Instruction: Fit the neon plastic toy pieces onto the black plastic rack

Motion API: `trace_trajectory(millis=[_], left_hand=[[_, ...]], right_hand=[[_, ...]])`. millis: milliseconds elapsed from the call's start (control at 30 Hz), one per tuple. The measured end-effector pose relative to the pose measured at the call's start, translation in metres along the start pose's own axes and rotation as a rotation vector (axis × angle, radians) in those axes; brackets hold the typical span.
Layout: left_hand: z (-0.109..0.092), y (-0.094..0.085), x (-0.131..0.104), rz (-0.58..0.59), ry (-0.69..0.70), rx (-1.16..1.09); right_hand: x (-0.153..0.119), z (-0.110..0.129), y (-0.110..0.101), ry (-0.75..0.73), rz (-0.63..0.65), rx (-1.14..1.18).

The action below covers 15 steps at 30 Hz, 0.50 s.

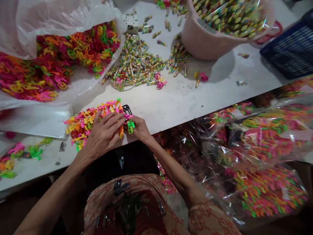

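My left hand (104, 133) lies flat with spread fingers on a packed bunch of neon plastic toy pieces (84, 122) at the white table's near edge. My right hand (140, 128) is curled at the right end of that bunch, fingers pinching a green piece (131, 126) beside an orange one. A small black frame-like piece (127, 108) pokes up just behind my fingertips. Both hands touch the same bunch.
A big clear bag of neon plastic rings (56, 62) lies at the back left. Loose wrapped candy sticks (137, 63) spread mid-table. A pink tub of candies (220, 23) stands behind, a blue crate (290, 49) at the right. Filled clear bags (264, 143) pile below the table (186, 94) edge.
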<state>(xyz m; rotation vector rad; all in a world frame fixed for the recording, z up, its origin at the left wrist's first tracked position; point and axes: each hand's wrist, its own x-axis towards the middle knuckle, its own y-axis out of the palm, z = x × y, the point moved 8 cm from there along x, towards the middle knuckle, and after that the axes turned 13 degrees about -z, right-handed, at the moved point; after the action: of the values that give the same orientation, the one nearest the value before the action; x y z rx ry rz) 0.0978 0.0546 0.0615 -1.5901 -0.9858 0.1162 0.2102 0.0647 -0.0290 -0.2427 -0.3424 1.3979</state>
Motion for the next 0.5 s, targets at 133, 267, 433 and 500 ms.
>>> trace_trajectory(millis=[133, 267, 433, 500], left_hand=[[-0.001, 0.001, 0.0, 0.011, -0.013, 0.004], [0.0, 0.004, 0.0, 0.084, 0.012, 0.084], [-0.005, 0.008, -0.002, 0.161, 0.077, 0.104], [-0.009, 0.005, -0.001, 0.111, 0.108, 0.106]], right_hand=[[0.003, 0.006, 0.003, -0.08, 0.107, -0.191], [0.003, 0.014, 0.015, -0.116, 0.241, -0.4], [-0.002, 0.02, 0.024, -0.088, 0.273, -0.526], [-0.005, 0.023, 0.02, -0.112, 0.256, -0.49]])
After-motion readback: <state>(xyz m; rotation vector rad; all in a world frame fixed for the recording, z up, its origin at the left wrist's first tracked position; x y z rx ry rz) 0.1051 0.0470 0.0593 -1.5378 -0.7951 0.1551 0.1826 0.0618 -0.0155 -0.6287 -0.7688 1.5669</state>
